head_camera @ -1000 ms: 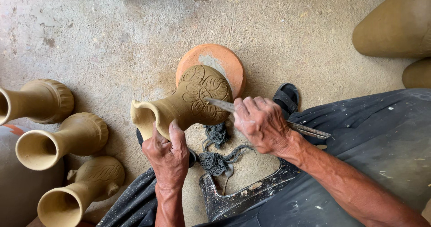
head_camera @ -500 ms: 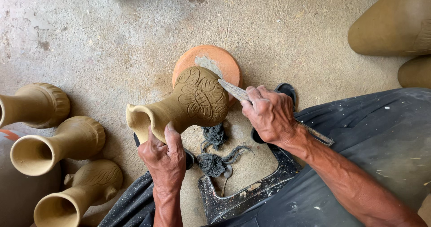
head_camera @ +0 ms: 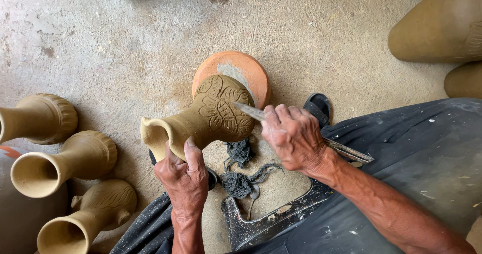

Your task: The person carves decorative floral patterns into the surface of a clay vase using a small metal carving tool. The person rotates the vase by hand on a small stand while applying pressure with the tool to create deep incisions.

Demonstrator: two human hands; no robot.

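An unfired clay vase (head_camera: 211, 116) with a carved leaf pattern lies tilted on its side, its belly resting on an orange clay disc (head_camera: 241, 71). My left hand (head_camera: 183, 176) grips its neck just below the flared mouth. My right hand (head_camera: 293, 136) holds a thin flat metal blade (head_camera: 248, 111) whose tip touches the carved belly; the blade's other end (head_camera: 351, 153) sticks out behind the hand.
Three similar clay vases (head_camera: 60, 158) lie on their sides at the left. Large clay pots (head_camera: 442, 28) stand at the upper right. A dark rag (head_camera: 241, 178) and a worn pad (head_camera: 261, 214) lie on my lap, with a sandal (head_camera: 316, 106) beside the disc.
The vase has been tipped and turned slightly under my left hand. My right hand and the blade have shifted along the carved belly.
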